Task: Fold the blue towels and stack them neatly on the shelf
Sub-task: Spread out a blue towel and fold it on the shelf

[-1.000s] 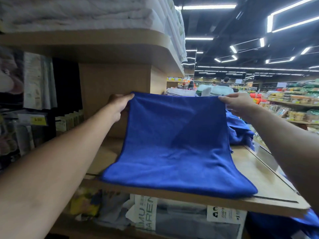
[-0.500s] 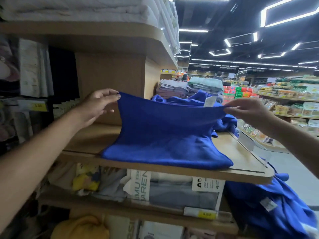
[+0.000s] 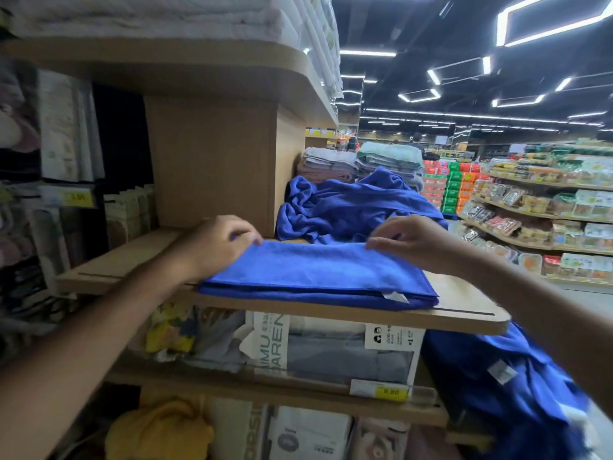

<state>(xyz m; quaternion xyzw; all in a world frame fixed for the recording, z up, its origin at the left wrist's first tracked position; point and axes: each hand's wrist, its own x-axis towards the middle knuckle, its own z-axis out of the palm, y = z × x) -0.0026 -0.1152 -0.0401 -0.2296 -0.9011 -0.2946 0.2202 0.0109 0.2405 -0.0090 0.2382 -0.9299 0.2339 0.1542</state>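
A folded blue towel (image 3: 315, 273) lies flat on the wooden shelf (image 3: 464, 303), its layered edge and a white tag facing me. My left hand (image 3: 215, 244) holds the towel's far left corner with curled fingers. At the far right corner my right hand (image 3: 411, 240) pinches the edge with its fingertips. Behind the folded towel, a crumpled heap of blue towels (image 3: 348, 207) sits on the same shelf. More blue towels (image 3: 497, 376) hang blurred below the shelf's right end.
A wooden upright panel (image 3: 212, 161) stands behind my left hand. The upper shelf carries white towels (image 3: 166, 14). Folded grey and green towels (image 3: 365, 161) are stacked further back. Packaged bedding (image 3: 331, 353) fills the shelf below. A shop aisle with stocked shelves (image 3: 547, 207) runs on the right.
Both hands have lowered the towel's raised edge, so the towel now lies flat and folded on the shelf. The view has dropped and pulled back.
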